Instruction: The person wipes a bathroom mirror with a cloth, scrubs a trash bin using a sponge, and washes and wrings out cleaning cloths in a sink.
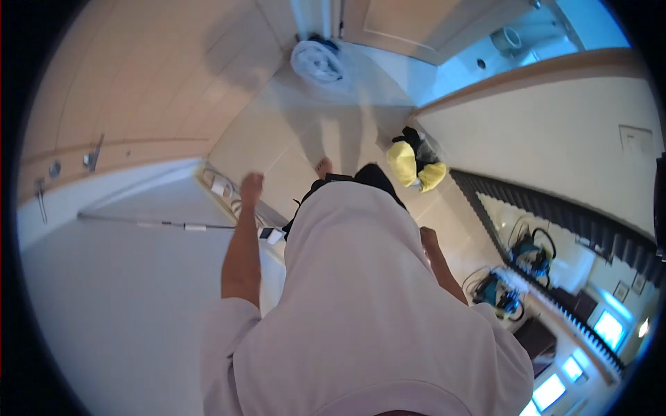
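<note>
My left hand (252, 188) hangs in front of my body on the left, its fingers curled in and nothing visible in them. Near it on the floor, white cables and a plug adapter (220, 186) lie along the wall. My right hand (430, 240) is low at my right side, also curled; its far side is partly hidden, and no held thing shows. Ahead of that hand, yellow bundles (402, 163) with black cloth lie on the tiles by the wall. A bare foot (324, 166) shows beyond my shirt.
A white round bundle (317, 62) sits on the floor ahead, beside an open door (399, 28). Wooden panels (146, 76) with handles stand left. At right are a dark-framed mirror (569, 256), a teal and black machine with a hose (496, 295) and a switch plate (635, 140).
</note>
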Available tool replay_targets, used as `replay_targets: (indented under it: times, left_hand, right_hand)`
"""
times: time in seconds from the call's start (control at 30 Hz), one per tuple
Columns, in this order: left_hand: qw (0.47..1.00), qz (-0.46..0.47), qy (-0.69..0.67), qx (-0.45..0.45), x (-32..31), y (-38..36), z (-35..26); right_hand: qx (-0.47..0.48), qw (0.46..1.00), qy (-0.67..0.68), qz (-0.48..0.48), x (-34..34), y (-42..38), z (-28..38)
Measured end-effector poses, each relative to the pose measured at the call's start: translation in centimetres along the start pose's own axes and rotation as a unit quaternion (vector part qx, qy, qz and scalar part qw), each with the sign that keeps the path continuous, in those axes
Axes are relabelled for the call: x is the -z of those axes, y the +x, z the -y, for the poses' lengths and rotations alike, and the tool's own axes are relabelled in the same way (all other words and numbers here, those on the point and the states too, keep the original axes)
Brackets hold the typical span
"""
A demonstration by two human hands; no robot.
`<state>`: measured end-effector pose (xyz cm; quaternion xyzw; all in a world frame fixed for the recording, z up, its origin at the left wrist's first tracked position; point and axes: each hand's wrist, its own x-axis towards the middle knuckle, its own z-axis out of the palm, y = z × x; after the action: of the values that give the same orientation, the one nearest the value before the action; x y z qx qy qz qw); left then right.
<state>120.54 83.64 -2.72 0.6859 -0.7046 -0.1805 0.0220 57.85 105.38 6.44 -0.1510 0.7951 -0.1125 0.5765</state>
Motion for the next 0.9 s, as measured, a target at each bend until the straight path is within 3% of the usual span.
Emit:
replay_targets:
  times: [0.03,0.1,0.13,0.2,0.23,0.3,0.37,0.43,0.57,0.63,0.77,0.83,0.87,0.9]
  left_hand:
    - [0.991,-0.035,-0.125,0.043,3.9,5.6,-1.1]
    - [0.986,-0.098,-0.136,0.009,12.3,16.8,-7.7]
    - [0.989,-0.087,-0.121,0.007,17.1,21.5,-13.1]
    - [0.978,-0.133,-0.117,-0.113,23.2,29.6,-22.3]
    - [0.98,-0.108,-0.119,-0.115,26.1,32.5,-27.8]
    - [0.912,-0.152,-0.269,-0.271,28.0,38.0,-36.4]
    - [0.894,-0.183,-0.208,-0.351,31.6,41.0,-45.4]
    - [0.872,-0.22,-0.139,-0.415,32.6,45.1,-52.4]
    - [0.854,-0.206,-0.137,-0.458,33.8,48.8,-61.8]
    - [0.853,-0.269,-0.03,-0.446,32.4,52.6,-65.0]
    - [0.865,-0.274,-0.04,-0.419,31.7,55.2,-69.1]
    - [0.859,-0.333,0.007,-0.389,29.4,58.8,-69.7]
    - [0.857,-0.327,0.005,-0.398,29.0,59.7,-70.0]
    - [0.898,-0.274,0.028,-0.344,28.5,60.7,-70.1]
  right_hand:
    - [0.012,1.0,0.015,-0.025,-0.6,-0.9,0.7]
    - [0.022,0.997,0.046,-0.06,-1.4,-1.9,2.6]
    - [-0.001,0.996,0.068,-0.063,-1.6,-2.2,3.8]
    - [-0.024,0.992,0.102,-0.074,-2.2,-2.2,6.1]
    - [-0.024,0.991,0.107,-0.074,-2.4,-1.9,7.3]
    - [-0.023,0.989,0.121,-0.08,-2.5,-0.8,9.7]
    - [-0.01,0.985,0.158,-0.071,-2.4,1.1,11.7]
    - [-0.022,0.981,0.176,-0.085,-1.6,2.8,14.5]
    - [-0.02,0.974,0.214,-0.074,0.9,5.5,18.9]
    - [0.005,0.961,0.257,-0.101,3.1,6.6,21.3]
    - [0.015,0.925,0.339,-0.172,7.0,6.4,23.9]
    - [0.004,0.915,0.359,-0.186,8.0,6.1,24.9]
    - [-0.011,0.912,0.36,-0.196,8.2,5.9,24.8]
    - [-0.028,0.909,0.36,-0.206,8.3,5.6,24.6]
